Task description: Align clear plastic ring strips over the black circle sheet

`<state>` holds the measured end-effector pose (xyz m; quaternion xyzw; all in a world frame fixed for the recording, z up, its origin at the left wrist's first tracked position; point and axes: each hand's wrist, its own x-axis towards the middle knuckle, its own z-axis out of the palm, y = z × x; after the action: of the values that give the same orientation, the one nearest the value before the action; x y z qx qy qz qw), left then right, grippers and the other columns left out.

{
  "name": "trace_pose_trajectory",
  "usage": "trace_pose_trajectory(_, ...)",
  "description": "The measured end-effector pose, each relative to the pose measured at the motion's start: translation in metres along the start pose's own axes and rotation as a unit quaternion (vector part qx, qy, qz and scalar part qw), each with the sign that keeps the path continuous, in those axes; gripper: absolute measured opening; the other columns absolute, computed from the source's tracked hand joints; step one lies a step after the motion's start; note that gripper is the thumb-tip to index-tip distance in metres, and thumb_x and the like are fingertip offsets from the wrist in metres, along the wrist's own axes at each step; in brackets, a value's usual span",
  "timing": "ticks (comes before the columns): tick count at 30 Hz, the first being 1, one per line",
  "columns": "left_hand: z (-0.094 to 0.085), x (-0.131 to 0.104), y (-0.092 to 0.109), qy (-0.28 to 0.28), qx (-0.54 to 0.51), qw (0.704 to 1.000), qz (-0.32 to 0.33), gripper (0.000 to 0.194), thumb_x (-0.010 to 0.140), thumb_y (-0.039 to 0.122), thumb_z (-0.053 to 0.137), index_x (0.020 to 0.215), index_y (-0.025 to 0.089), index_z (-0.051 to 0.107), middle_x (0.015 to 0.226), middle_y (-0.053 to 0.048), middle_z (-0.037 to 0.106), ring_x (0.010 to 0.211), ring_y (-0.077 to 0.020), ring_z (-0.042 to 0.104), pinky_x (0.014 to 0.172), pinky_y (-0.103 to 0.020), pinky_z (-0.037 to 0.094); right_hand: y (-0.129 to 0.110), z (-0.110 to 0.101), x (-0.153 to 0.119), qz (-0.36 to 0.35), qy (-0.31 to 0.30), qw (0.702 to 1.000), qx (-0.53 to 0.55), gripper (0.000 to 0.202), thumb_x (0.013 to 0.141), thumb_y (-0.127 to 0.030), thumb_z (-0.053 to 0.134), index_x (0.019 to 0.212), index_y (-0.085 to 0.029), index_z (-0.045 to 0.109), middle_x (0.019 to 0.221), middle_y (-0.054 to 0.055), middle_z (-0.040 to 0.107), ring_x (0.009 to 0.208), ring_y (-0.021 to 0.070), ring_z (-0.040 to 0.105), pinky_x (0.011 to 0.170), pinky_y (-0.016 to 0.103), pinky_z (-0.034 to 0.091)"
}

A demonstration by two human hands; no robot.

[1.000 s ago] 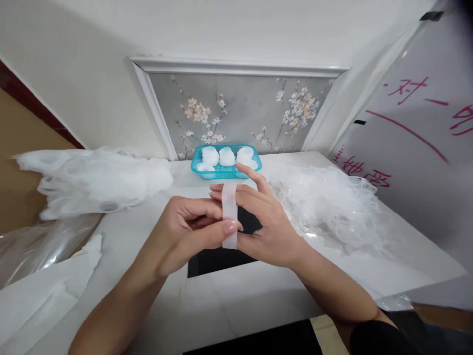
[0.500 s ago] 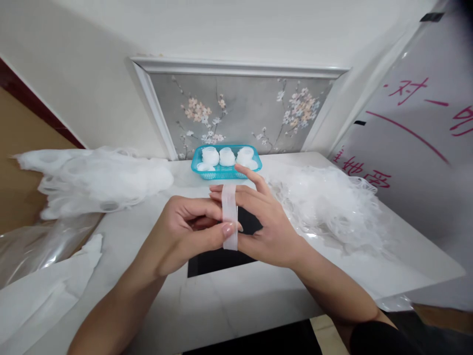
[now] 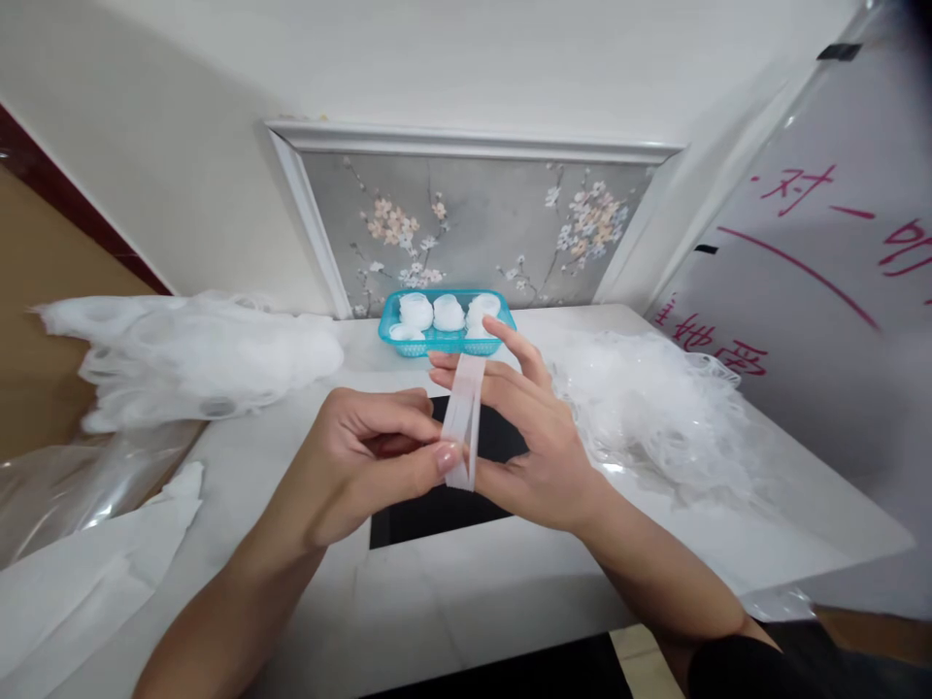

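A thin, translucent white band (image 3: 461, 408), shaped like a flat loop, is held upright between my two hands above the table. My left hand (image 3: 375, 447) pinches its lower left side between thumb and fingers. My right hand (image 3: 528, 417) carries the loop around the fingers and thumb, with the index finger raised apart. A narrow gap shows between the two sides of the loop. Below the hands lies a black flat rectangle (image 3: 408, 519). Behind them stands a turquoise basket (image 3: 437, 347) holding several rolled white bundles (image 3: 449, 313).
A heap of white loops (image 3: 211, 349) lies at the left of the white marbled table (image 3: 408, 582), another loose pile (image 3: 655, 408) at the right. Clear plastic and white sheeting (image 3: 94, 573) are at the left edge. A whiteboard (image 3: 815, 252) with red writing stands at the right.
The band has tilted and shifted slightly right, and a gap has opened between its two sides. My right hand has moved a little to the right; my left hand stays nearly in place.
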<state>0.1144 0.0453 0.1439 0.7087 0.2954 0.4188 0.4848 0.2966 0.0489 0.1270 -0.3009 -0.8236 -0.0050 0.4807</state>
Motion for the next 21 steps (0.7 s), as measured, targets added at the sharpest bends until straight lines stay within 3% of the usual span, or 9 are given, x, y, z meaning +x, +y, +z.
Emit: trace_pose_trajectory(21, -0.0045, 0.0014, -0.0012, -0.034, -0.003, 0.999, 0.029, 0.021, 0.083, 0.026, 0.060, 0.066, 0.018, 0.069, 0.058, 0.000, 0.053, 0.060, -0.0126, 0.047, 0.060, -0.029, 0.039, -0.0011, -0.0013, 0.0019, -0.003, 0.004, 1.000, 0.006, 0.047, 0.078, -0.035, 0.067, 0.122, -0.026, 0.054, 0.123, 0.003, 0.063, 0.132, 0.0276, 0.040, 0.115, 0.053, 0.023)
